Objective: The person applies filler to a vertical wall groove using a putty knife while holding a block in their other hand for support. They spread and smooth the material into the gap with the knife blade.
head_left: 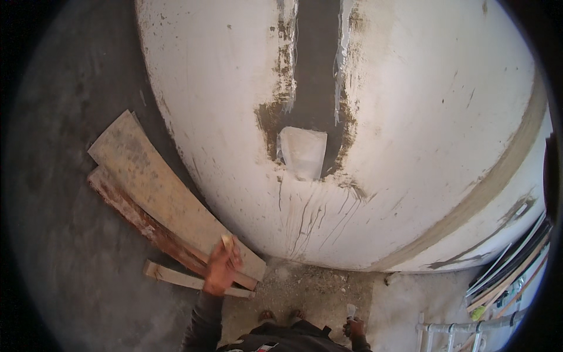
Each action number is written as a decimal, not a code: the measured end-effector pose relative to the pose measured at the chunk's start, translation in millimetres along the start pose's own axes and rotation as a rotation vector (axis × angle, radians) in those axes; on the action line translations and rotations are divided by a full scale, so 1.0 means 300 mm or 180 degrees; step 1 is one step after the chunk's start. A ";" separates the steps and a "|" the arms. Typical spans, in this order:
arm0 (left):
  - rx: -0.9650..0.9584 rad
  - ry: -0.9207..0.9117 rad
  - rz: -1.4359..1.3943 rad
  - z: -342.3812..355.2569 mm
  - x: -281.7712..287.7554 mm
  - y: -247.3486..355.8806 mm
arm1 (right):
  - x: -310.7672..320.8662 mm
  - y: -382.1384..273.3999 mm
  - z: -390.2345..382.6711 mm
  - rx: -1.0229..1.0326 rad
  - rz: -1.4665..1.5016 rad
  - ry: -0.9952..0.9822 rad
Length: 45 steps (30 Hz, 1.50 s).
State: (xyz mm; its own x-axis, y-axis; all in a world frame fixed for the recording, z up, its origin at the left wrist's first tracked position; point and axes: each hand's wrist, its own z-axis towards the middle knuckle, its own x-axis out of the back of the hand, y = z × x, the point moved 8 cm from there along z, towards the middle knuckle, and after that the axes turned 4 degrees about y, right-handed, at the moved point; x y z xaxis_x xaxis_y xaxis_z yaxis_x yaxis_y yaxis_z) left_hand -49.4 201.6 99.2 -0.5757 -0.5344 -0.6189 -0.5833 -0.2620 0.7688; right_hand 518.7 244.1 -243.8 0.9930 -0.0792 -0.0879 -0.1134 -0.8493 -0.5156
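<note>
My left hand point(221, 270) is raised in front of the leaning boards, its fingers closed around a small pale-yellow piece point(227, 239) whose kind I cannot make out. Low at my right side, my right hand point(354, 327) grips a putty knife point(351, 309), its pale blade pointing away from me. Ahead stands a white wall point(223, 117) with a grey plastered strip point(318, 64) running down it, rough and brown along its edges. A whitish translucent sheet point(304, 154) covers the strip's lower end. Dark drips run down the wall below it.
A wide spotted board point(146, 161), a reddish-brown plank point(141, 217) and a shorter timber point(182, 277) lean at the left. Pipes and strips point(513, 267) stand at the right, near a metal rail frame point(463, 327). The floor point(311, 284) is dusty with debris.
</note>
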 end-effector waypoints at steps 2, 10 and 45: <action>-0.0376 -0.0081 0.0107 0.067 -0.128 0.146 | 0.004 -0.047 -0.017 0.0155 -0.0263 0.0229; -0.2414 0.0293 0.1182 0.242 -0.593 0.726 | -0.025 -0.168 -0.026 0.0541 0.0138 -0.0156; -0.6662 0.1664 0.2808 0.497 -1.089 1.396 | -1.637 -1.574 -1.829 0.7193 -0.2118 0.0510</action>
State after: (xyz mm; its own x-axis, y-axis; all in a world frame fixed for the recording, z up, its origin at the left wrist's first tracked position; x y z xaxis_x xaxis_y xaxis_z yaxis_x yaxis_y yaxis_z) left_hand -191.1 386.2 599.4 0.0729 -0.9344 -0.3486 0.9969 0.0786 -0.0022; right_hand 103.2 397.6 510.6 0.8773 -0.2596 0.4036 0.3653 0.9067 -0.2108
